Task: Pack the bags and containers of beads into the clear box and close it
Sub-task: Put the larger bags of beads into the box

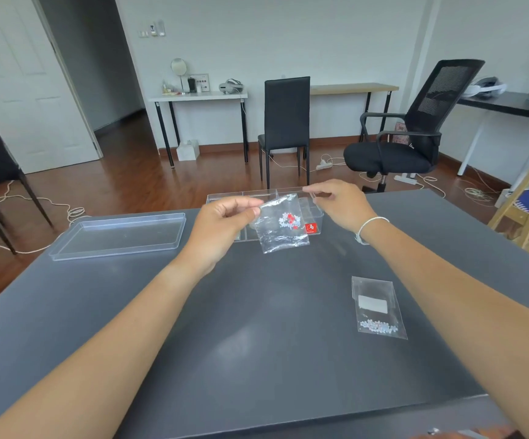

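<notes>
The left hand (pixel 225 221) pinches a small clear plastic bag with red and white beads (pixel 283 224) and holds it above the dark grey table (pixel 225 327), in front of the open clear plastic box with dividers (pixel 315 213). The right hand (pixel 339 202) grasps the far right rim of this box. The flat clear lid (pixel 119 236) lies to the left, and a second clear bag with white beads (pixel 377 307) lies near the right forearm.
</notes>
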### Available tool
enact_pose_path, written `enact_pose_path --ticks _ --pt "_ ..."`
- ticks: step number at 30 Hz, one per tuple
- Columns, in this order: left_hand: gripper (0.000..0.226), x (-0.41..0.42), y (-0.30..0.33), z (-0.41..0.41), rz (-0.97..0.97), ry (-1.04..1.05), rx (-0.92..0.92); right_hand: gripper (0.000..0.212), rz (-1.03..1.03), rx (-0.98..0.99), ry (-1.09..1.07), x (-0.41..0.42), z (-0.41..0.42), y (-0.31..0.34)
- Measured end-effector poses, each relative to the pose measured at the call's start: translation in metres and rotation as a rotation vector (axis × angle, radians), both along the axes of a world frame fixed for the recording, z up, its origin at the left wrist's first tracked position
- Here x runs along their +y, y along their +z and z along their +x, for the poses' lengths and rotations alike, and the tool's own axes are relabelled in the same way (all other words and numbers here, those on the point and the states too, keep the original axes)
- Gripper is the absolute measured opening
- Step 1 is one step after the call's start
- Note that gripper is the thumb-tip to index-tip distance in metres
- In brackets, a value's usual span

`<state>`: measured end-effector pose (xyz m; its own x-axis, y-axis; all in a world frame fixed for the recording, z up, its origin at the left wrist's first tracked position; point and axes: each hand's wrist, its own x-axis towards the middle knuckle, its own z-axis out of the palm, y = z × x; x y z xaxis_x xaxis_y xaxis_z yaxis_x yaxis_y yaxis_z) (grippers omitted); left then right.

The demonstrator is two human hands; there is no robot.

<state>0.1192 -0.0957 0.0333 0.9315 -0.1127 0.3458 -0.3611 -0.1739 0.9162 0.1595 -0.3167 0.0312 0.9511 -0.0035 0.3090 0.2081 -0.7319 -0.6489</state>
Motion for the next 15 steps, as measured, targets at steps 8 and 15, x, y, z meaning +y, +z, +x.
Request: enact_pose_path --ticks 8,15 --pt "0.012 -0.009 0.028 0.037 0.065 0.072 -0.028 0.01 -0.055 0.176 0.136 -0.033 -0.056 0.001" --pt "0.016 -0.034 0.036 0.072 0.159 0.144 -0.011 0.03 -0.205 0.422 0.269 -0.05 -0.097 -0.014"
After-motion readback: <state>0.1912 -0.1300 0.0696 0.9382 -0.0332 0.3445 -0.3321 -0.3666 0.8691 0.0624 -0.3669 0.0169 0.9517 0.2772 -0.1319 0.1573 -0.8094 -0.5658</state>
